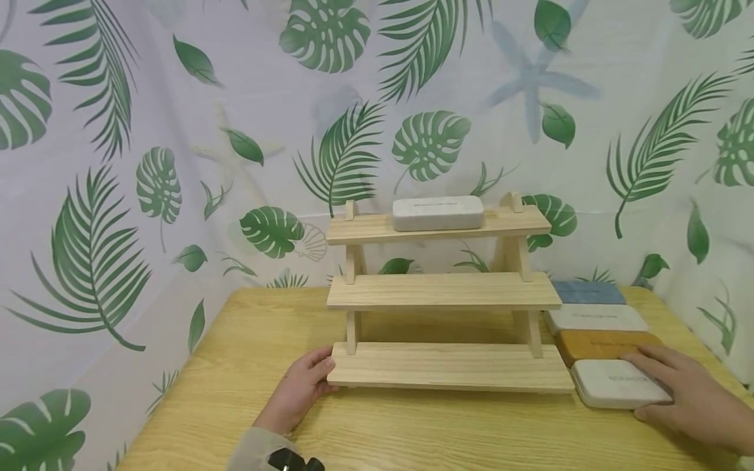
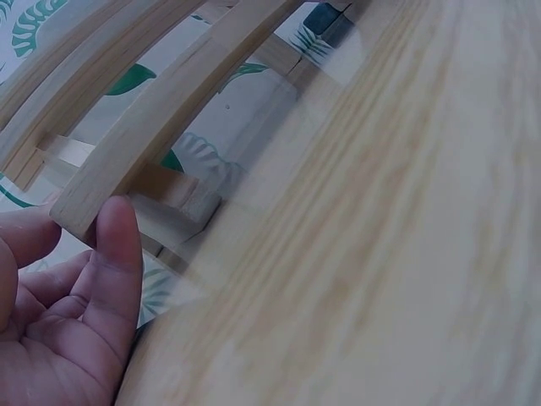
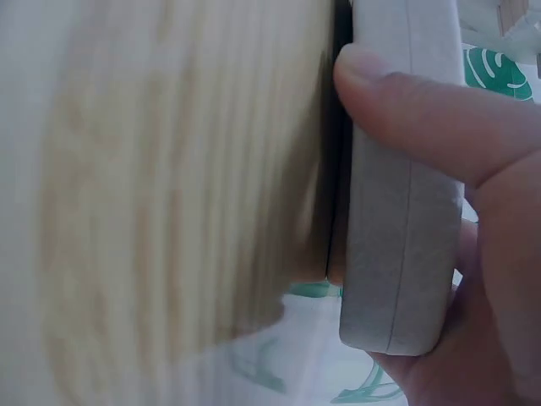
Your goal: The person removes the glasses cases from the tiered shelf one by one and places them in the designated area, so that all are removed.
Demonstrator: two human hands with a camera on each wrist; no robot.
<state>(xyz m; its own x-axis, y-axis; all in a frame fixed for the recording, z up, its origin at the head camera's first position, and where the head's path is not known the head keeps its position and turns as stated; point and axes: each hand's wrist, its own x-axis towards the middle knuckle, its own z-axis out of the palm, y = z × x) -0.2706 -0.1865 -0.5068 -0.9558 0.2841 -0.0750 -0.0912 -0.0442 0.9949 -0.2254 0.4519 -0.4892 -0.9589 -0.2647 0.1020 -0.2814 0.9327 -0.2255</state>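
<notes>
A three-tier wooden display stand (image 1: 448,366) stands on the table. My left hand (image 1: 299,390) pinches the left end of its lowest shelf; in the left wrist view, the thumb and fingers grip the shelf corner (image 2: 89,207). On the right, my right hand (image 1: 692,396) holds a whitish glasses case (image 1: 618,384), the nearest in a row of cases. From the right wrist, the thumb lies along the near side of this case (image 3: 397,203), with the other fingers partly hidden behind it. Another pale glasses case (image 1: 438,214) sits on the top shelf.
Behind the held case lie a mustard case (image 1: 589,345), a white case (image 1: 595,318) and a blue case (image 1: 589,292), beside the stand's right end. The wood-grain table (image 1: 247,333) meets a leaf-print cloth backdrop (image 1: 177,118) at the back and sides.
</notes>
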